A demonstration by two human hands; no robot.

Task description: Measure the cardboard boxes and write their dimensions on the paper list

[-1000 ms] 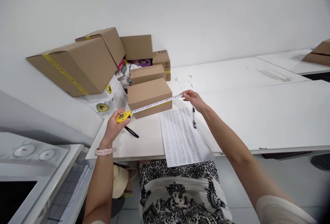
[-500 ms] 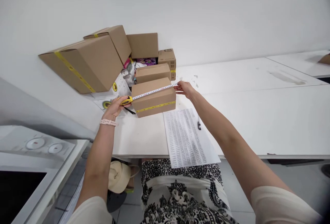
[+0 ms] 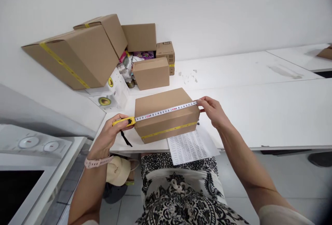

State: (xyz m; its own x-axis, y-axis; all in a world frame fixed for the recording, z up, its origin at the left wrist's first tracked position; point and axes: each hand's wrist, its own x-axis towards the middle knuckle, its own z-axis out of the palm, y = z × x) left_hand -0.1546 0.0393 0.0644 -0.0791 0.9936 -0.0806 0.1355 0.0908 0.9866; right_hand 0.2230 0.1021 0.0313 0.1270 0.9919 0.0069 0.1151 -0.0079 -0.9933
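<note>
A brown cardboard box [image 3: 166, 124] with a yellow tape strip sits at the near edge of the white table [image 3: 259, 111]. My left hand [image 3: 111, 135] grips a yellow tape measure case [image 3: 123, 121] at the box's left end. The white tape blade [image 3: 166, 111] stretches across the box's top front edge. My right hand [image 3: 211, 111] pinches the blade's tip at the box's right end. A printed sheet [image 3: 188, 145] lies partly under the box and overhangs the table edge.
Several cardboard boxes [image 3: 77, 55] are stacked against the wall at the back left, with a smaller box [image 3: 151, 73] in front. An avocado-print carton [image 3: 109, 95] lies beside them. A white appliance [image 3: 31, 156] stands at my left. A hat [image 3: 119, 171] lies under the table.
The box now sits nearer to me, over the sheet and covering the pen. Both hands came down with the tape, which now spans the box's length.
</note>
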